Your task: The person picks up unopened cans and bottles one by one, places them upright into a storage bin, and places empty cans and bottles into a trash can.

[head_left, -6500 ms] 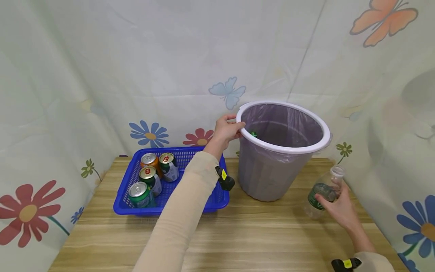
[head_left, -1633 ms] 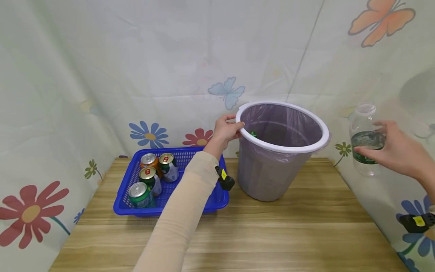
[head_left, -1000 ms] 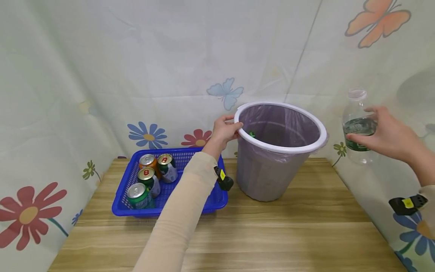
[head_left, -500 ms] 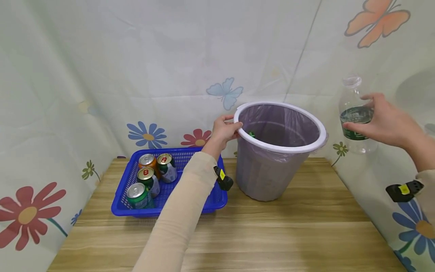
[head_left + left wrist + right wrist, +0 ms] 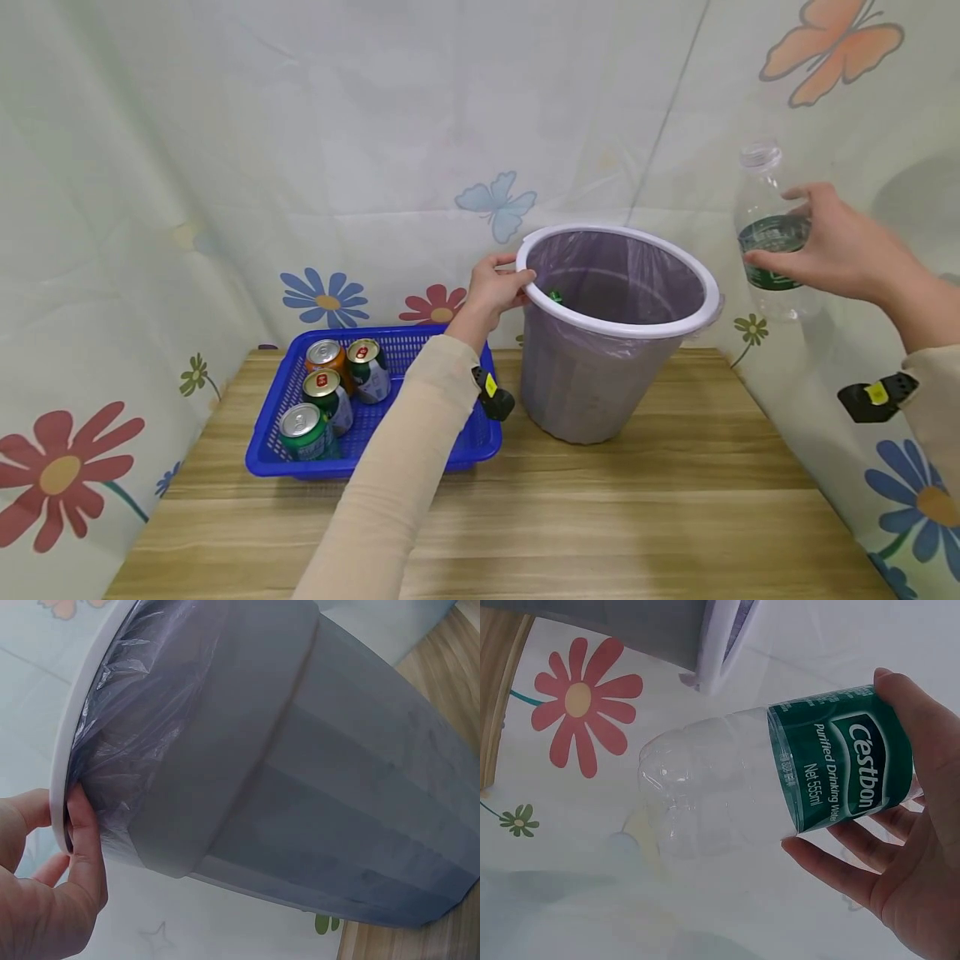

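Observation:
My left hand [image 5: 497,292] pinches the white rim of a grey trash can [image 5: 592,383] at its left side; in the left wrist view, fingers [image 5: 86,847] reach under the rim against the purple liner bag [image 5: 150,712]. My right hand [image 5: 847,242] grips a clear plastic water bottle [image 5: 772,229] around its green label [image 5: 840,757]. The bottle is held upright and uncapped in the air, right of the trash can and higher than its rim. No liquid shows in it. A bit of something green [image 5: 555,296] shows inside the can.
A blue plastic basket [image 5: 262,442] on the wooden table [image 5: 570,533] holds several drink cans [image 5: 322,404], left of the trash can. My left forearm crosses over the basket's right part. A patterned curtain [image 5: 375,125] closes off the back and sides.
The right hand has lifted the bottle from the table's right side, first out to the right, then upward and slightly left. The left hand stays at the rim.

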Action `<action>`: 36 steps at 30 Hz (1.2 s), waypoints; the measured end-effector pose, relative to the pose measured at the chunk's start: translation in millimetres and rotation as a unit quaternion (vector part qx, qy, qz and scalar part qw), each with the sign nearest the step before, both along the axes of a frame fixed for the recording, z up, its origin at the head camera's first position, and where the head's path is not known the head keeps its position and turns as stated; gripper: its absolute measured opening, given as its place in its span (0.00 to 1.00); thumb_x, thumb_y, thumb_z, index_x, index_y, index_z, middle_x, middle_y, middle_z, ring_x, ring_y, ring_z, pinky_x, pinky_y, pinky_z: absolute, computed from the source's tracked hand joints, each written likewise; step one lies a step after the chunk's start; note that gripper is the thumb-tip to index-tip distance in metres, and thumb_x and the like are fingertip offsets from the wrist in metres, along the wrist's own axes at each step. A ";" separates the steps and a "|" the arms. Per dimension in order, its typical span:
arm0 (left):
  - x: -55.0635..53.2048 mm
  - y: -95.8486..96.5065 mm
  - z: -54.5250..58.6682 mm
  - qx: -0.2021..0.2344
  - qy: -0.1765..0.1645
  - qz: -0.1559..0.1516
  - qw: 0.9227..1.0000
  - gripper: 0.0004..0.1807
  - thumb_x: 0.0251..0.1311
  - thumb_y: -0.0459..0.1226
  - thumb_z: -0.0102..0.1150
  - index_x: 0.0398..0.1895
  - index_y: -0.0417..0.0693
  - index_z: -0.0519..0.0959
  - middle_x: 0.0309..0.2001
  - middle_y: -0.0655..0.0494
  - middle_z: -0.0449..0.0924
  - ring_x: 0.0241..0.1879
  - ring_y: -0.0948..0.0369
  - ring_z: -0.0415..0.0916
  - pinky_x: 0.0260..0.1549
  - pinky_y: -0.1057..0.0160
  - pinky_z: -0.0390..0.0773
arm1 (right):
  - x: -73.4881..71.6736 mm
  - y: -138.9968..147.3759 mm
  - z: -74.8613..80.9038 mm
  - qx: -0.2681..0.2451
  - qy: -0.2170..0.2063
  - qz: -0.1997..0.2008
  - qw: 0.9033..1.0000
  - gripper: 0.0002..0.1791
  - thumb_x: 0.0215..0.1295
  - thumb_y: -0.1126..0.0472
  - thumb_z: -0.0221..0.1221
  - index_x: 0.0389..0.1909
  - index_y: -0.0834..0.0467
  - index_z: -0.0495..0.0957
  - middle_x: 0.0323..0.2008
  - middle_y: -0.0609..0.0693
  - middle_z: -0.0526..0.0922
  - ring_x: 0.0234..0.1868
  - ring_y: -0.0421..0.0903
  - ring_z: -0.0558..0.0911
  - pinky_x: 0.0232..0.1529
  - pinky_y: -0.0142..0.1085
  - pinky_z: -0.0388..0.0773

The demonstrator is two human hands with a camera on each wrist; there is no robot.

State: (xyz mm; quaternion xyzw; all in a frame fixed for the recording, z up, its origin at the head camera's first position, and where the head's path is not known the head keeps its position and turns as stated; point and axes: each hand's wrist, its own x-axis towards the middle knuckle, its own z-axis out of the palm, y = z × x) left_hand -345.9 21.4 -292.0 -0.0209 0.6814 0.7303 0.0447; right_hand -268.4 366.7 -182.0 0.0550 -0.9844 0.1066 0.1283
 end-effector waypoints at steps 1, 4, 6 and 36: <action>0.0 0.0 0.1 -0.001 0.000 0.000 1.000 0.23 0.55 0.34 0.61 0.56 0.47 0.69 0.43 0.47 0.77 0.29 0.59 0.79 0.30 0.66 0.82 | -0.7 -1.1 1.6 -0.001 -0.002 0.000 1.000 0.53 0.55 0.42 0.60 0.68 0.67 0.41 0.57 0.78 0.59 0.47 0.74 0.66 0.36 0.65 0.64; -0.1 0.6 0.2 -0.001 0.000 0.001 1.000 0.23 0.55 0.34 0.61 0.55 0.47 0.69 0.42 0.47 0.77 0.29 0.59 0.79 0.30 0.66 0.82 | -2.6 -4.8 5.6 -0.003 -0.003 0.000 1.000 0.53 0.55 0.42 0.59 0.69 0.66 0.41 0.58 0.77 0.59 0.48 0.75 0.65 0.37 0.65 0.63; -0.2 1.4 -0.1 -0.002 0.000 0.000 1.000 0.23 0.55 0.34 0.62 0.55 0.48 0.69 0.42 0.47 0.77 0.29 0.59 0.79 0.31 0.66 0.82 | -3.4 -6.6 7.8 -0.005 -0.003 0.002 1.000 0.53 0.55 0.42 0.59 0.69 0.66 0.41 0.58 0.77 0.58 0.48 0.75 0.65 0.38 0.65 0.63; -0.7 3.4 0.1 0.008 -0.003 0.000 1.000 0.24 0.55 0.34 0.62 0.55 0.48 0.69 0.43 0.47 0.77 0.28 0.60 0.79 0.32 0.65 0.82 | -13.1 -38.2 29.8 0.001 -0.015 0.025 1.000 0.55 0.54 0.39 0.59 0.69 0.63 0.39 0.61 0.74 0.59 0.48 0.72 0.67 0.37 0.62 0.65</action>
